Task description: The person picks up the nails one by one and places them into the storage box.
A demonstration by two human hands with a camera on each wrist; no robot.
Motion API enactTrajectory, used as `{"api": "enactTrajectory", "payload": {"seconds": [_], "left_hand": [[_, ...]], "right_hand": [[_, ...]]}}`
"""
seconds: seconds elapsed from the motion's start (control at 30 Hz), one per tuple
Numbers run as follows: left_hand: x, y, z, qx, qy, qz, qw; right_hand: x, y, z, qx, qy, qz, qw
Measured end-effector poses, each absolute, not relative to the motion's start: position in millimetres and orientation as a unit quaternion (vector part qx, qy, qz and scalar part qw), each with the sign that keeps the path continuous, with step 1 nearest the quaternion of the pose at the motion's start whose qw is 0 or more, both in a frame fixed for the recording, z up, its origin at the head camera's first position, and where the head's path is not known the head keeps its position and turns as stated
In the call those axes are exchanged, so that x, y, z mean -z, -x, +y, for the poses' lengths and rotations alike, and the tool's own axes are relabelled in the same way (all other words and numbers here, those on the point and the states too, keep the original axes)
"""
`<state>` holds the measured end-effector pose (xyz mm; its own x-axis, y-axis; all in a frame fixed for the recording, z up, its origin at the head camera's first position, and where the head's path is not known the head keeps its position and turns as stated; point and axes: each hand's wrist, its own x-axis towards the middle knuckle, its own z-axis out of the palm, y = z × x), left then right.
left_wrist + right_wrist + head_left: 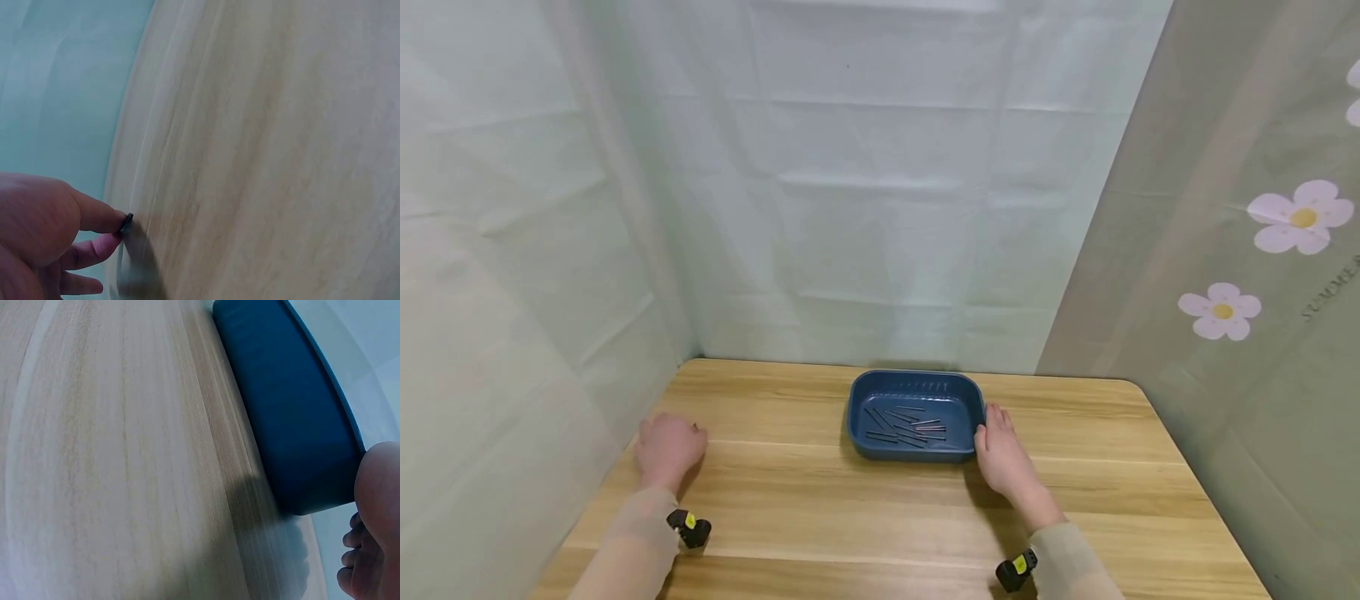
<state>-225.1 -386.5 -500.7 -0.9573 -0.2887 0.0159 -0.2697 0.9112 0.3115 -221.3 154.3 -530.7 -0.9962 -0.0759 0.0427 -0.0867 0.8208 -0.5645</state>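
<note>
A blue rectangular tray [868, 454] with rounded corners stands toward the far edge of the table. Several thin, dark metal rods [891, 437], nail-like in shape, lie loose on its bottom. Against the tray's right side rests my right hand [1006, 458], fingers straight along the wall; in the right wrist view its thumb [381, 478] touches the near corner by the rim. At the table's left edge, well apart from the tray, my left hand [668, 450] pinches a small dark thing [127, 222] between thumb and forefinger. I cannot tell its kind.
The wood-patterned table [790, 508] has rounded far corners. Pale cloth sheets [865, 208] hang behind it and at the left, and a flowered sheet [1150, 250] hangs at the right. Each sleeve carries a black wrist camera [1017, 571].
</note>
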Motion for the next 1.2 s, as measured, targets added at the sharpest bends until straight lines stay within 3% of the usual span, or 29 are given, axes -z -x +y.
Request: {"api": "enactTrajectory", "payload": {"seconds": [1.2], "left_hand": [[498.3,227.4,-390.4,0.149,-0.117,-0.982,0.0]], "right_hand": [[530.3,223.1,154.5,-0.291,-0.046,-0.956,0.004]]}}
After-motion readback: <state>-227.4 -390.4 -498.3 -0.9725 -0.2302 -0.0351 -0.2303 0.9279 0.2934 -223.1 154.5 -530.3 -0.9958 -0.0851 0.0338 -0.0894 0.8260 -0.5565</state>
